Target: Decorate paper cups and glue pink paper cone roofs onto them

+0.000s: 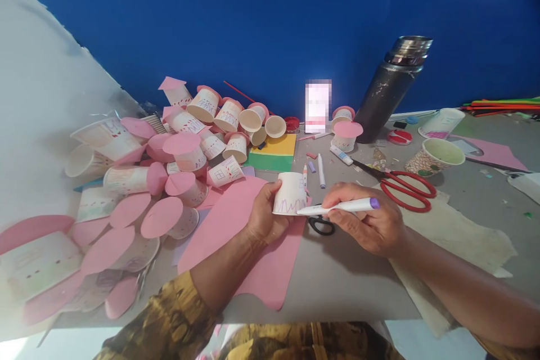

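My left hand (266, 215) is closed around a white paper cup (289, 190), turned with its wide rim downward. Purple zigzag strokes run along the lower part of its side, and a small purple window shape shows near its right edge. In my right hand (371, 218) is a white marker (343, 207) with a purple end, gripped between thumb and fingers. Its tip points left and meets the cup near the rim. Under the left hand lies a sheet of pink paper (240, 230). Black scissor handles (321, 226) show just below the marker.
Many decorated cups with pink paper tops (182, 146) crowd the left side. A dark metal flask (386, 95) stands at the back right, near red-handled scissors (409, 191) and a patterned paper cup (436, 158). A blurred bright screen (318, 106) leans against the blue wall.
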Demonstrator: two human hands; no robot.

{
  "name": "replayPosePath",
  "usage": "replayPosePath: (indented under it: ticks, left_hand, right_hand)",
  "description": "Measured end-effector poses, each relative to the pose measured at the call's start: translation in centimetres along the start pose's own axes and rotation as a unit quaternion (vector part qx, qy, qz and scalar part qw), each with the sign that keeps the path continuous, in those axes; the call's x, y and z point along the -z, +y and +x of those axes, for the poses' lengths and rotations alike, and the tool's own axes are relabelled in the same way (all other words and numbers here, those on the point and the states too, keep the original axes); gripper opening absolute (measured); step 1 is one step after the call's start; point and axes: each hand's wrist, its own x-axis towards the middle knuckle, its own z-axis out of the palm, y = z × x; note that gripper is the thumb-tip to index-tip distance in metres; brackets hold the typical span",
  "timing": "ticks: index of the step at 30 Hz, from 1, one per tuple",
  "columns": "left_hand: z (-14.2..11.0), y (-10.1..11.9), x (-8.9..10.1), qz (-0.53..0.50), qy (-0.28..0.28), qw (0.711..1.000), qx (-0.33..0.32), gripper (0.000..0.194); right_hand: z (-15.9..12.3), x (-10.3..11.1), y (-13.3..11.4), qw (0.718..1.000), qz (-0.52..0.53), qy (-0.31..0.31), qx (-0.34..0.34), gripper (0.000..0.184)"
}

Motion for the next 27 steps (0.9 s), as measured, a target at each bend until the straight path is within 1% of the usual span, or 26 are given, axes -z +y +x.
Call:
replayPosePath:
  ticks: [4,5,8,10,12,14,18,22,24,27]
  left_hand:
    - [0.21,-0.31,0.17,0.012,0.010,1.000,-0.014,0.032]
    - [0.25,-0.39,0.20,0.016,0.016,1.000,-0.019,0.032]
    - [0.36,-0.52,0.25,0.029,0.027,0.999,-0.029,0.031]
    - [0.41,-0.53,0.30,0.033,0.026,0.999,-0.030,0.033]
    - [0.47,-0.52,0.37,0.034,0.020,0.999,-0.034,0.035]
    - [0.54,-0.53,0.46,0.036,0.017,0.998,-0.053,0.035]
    - [0.64,-0.58,0.75,0.044,0.030,0.995,-0.088,0.026]
    - [0.50,-0.50,0.95,0.046,0.030,0.996,-0.069,0.030]
    - [0.36,-0.40,0.91,0.049,0.025,0.997,-0.058,0.034]
    - [0.17,-0.22,0.70,0.063,0.009,0.996,-0.058,0.038]
  right_hand:
    - [-0.12,-0.10,0.28,0.999,-0.025,0.045,-0.010,0.010]
    - [-0.09,-0.12,0.29,0.999,-0.025,0.039,-0.010,0.010]
    - [0.05,-0.07,0.13,1.000,-0.004,-0.009,-0.014,0.008]
    - [0.07,-0.02,-0.01,1.000,0.007,-0.017,-0.024,0.008]
    - [0.01,0.01,-0.08,0.999,-0.002,0.008,-0.032,0.008]
    - [-0.10,0.01,-0.05,0.998,-0.019,0.037,-0.036,0.008]
    - [-0.37,0.03,0.25,0.996,-0.033,0.064,-0.051,0.008]
    - [-0.57,0.10,0.51,0.993,-0.009,0.069,-0.095,0.011]
    - [-0.57,0.07,0.46,0.995,-0.012,0.057,-0.087,0.011]
    - [-0.51,-0.09,0.21,0.998,-0.019,0.035,-0.042,0.010]
